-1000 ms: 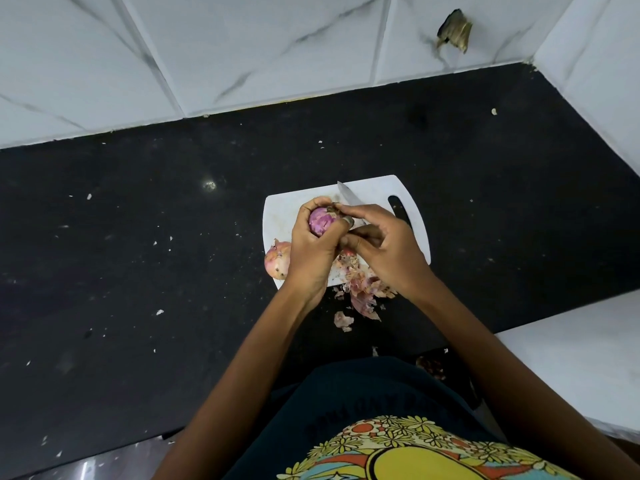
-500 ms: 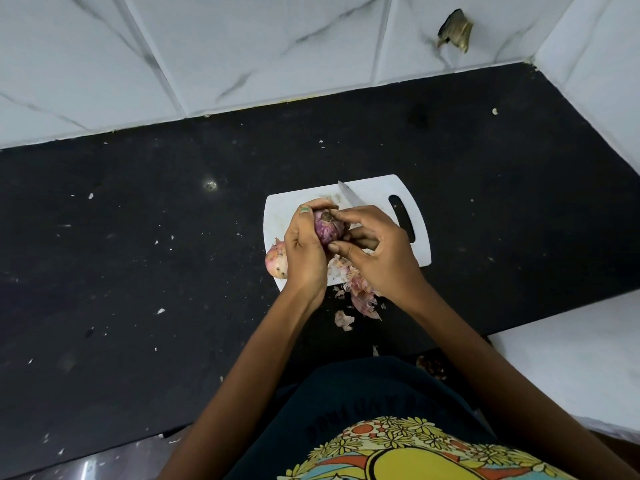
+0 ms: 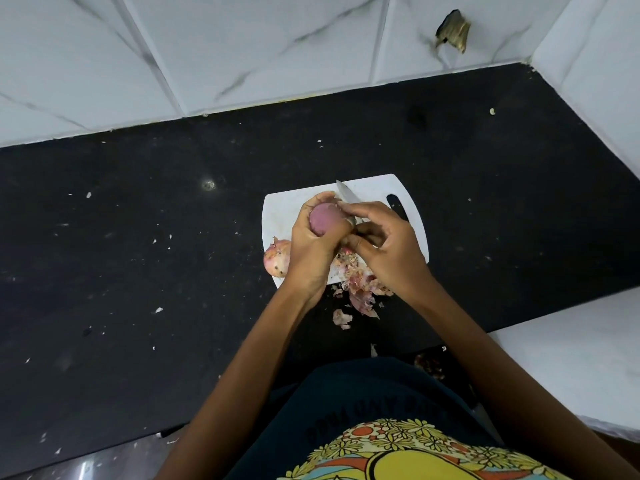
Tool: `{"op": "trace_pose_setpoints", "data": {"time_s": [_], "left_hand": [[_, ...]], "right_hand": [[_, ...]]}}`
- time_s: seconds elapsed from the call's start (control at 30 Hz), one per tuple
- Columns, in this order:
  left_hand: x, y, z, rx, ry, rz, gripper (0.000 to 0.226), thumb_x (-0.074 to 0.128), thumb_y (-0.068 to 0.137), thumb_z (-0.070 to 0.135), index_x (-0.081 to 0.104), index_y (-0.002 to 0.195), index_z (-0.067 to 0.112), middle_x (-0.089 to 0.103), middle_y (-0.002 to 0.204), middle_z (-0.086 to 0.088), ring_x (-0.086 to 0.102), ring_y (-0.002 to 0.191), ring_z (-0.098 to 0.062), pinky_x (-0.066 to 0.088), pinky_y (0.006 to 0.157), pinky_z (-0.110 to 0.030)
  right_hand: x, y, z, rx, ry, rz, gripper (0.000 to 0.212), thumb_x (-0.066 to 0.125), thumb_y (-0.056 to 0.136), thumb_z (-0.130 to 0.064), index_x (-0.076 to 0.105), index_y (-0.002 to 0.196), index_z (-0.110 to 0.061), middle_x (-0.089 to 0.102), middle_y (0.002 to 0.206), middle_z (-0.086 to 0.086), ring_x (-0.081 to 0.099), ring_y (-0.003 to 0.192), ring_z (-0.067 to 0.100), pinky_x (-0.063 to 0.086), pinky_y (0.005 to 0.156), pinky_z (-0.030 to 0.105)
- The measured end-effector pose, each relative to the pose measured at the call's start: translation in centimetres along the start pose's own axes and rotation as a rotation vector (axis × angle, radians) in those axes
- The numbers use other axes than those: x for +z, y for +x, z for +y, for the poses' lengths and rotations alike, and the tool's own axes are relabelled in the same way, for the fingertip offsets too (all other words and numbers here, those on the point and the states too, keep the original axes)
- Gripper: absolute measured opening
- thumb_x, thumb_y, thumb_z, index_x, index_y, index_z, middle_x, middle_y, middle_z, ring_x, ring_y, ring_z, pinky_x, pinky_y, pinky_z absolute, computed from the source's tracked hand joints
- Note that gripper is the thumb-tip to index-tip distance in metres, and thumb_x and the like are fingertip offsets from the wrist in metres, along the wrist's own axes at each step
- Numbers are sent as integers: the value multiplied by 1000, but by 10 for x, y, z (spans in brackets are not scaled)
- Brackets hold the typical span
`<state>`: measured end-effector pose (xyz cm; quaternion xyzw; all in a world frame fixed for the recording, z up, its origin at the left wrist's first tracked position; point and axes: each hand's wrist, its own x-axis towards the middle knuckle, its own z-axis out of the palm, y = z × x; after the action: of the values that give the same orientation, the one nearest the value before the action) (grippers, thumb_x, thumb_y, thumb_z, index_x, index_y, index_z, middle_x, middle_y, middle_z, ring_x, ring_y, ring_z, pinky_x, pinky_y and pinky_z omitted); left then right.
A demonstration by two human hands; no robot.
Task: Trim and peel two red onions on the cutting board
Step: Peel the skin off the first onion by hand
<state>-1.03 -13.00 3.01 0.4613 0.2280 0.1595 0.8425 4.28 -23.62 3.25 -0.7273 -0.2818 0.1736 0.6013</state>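
Two red onions are in view: the peeled onion (image 3: 324, 218) sits in the curled grip of the left hand (image 3: 313, 244) above the white cutting board (image 3: 375, 192), and the unpeeled onion (image 3: 277, 258) lies at the board's left edge. The right hand (image 3: 386, 245) grips a knife (image 3: 346, 196), blade against the peeled onion. Onion skins (image 3: 360, 289) litter the black worktop (image 3: 138, 254).

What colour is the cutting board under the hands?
White; the cutting board shows clearly against the black counter in the head view.
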Motion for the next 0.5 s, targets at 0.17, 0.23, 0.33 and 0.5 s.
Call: {"op": "trace_pose_setpoints", "data": {"time_s": [0.17,0.23,0.33,0.5], "left_hand": [[2,0,-4,10,46,72,25,65,76,15,61,100,23,63,97,-3,61,95,-30,51,88,-44],[2,-1,-5,6,61,68,23,64,79,20,61,101,25,63,101,-5,61,101,-35,51,91,-45],[2,-2,-5,19,111,67,19,58,82,25,62,101,25,62,107,-7,60,107,-38,50,93,-47],[-1,0,-4,82,160,51,31,34,83,20,62,97,20,62,102,-8,60,100,-24,51,83,-39]], "right_hand": [[1,-1,2,12,-14,-1,42,71,81,-4,60,121,-14,60,117,2,65,98,15,55,88,33],[0,-1,2,10,-18,2,41,71,81,-5,60,120,-12,60,115,3,66,97,16,55,88,32],[0,-2,2,0,-14,6,42,72,80,-3,60,119,-10,60,114,3,66,96,14,55,86,27],[2,-7,0,15,21,20,42,74,78,0,60,115,-11,59,115,1,66,94,8,52,82,17]]}}
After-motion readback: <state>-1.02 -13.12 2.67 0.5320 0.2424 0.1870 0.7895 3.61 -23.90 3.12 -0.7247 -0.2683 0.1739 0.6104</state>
